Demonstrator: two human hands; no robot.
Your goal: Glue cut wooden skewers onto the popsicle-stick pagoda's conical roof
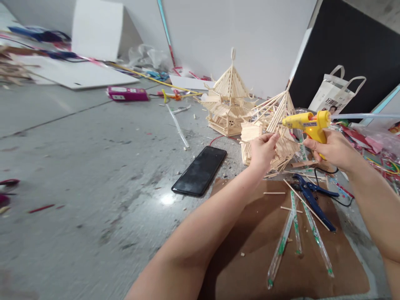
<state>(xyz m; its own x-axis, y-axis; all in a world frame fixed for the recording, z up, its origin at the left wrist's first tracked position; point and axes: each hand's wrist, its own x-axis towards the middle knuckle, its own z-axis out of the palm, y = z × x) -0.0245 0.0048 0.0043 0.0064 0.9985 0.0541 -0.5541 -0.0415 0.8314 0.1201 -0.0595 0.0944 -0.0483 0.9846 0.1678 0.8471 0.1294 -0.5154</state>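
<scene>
A yellow hot glue gun [308, 121] is gripped in my right hand [334, 150], its nozzle pointing left at the roof sticks of a half-built wooden stick pavilion [281, 112]. My left hand [265, 148] is closed in a pinch at the lower ends of those sticks, close to the nozzle. One thin wooden stick seems to be between the fingertips, though they partly cover it. Sticks slope down from the roof's peak with gaps between them. Behind and to the left stands a second stick pavilion [230, 100] with a full pointed roof.
A black phone [200, 171] lies on the floor left of my forearm. Blue-handled cutters [314, 200], loose sticks and plastic stick wrappers [281, 250] rest on brown cardboard [243, 275]. At the right are a white bag [333, 93] and plastic litter; a purple box [127, 93] lies farther left.
</scene>
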